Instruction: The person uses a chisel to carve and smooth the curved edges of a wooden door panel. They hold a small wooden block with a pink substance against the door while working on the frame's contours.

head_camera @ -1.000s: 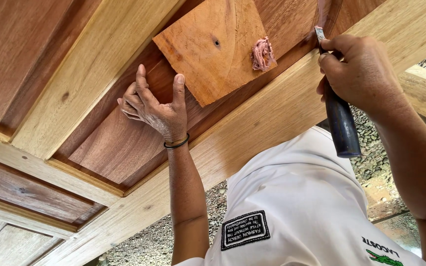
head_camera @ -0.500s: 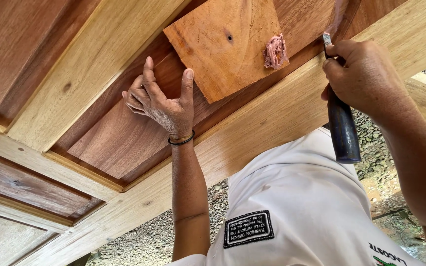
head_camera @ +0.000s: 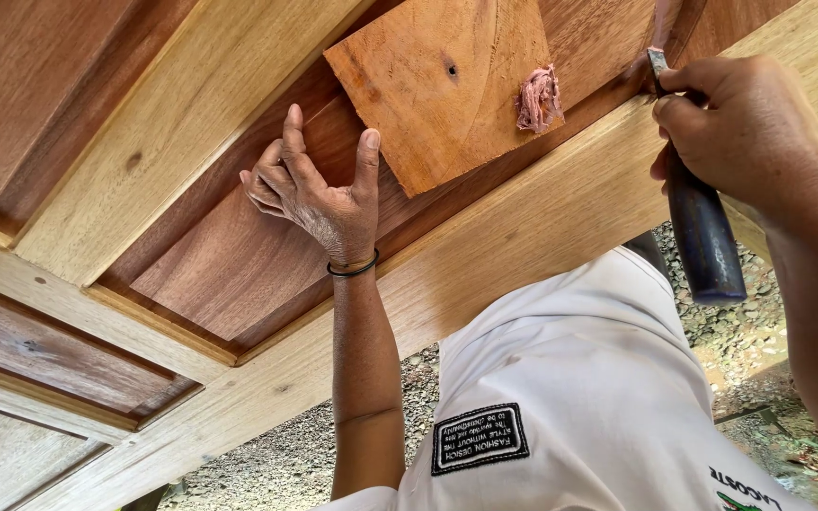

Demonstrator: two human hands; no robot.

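The left hand [head_camera: 319, 194] rests with fingers spread and apart on the reddish-brown panelled wooden door [head_camera: 239, 255], just beside the lower-left edge of the flat orange-brown square wood offcut [head_camera: 437, 85] lying on that panel. A lump of pink wood filler [head_camera: 539, 98] sits on the offcut's right edge. Right of the offcut, the right hand [head_camera: 750, 132] is clamped on a dark-handled metal scraper [head_camera: 702, 227], its blade tip at the door's groove.

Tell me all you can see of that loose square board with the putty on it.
The square wooden board is flat, orange-brown, rough-sawn, with a small dark hole near its middle. It lies on the door panel, turned corner-on. A lump of pinkish putty sits at its right edge. The left hand rests beside it, thumb at its edge.
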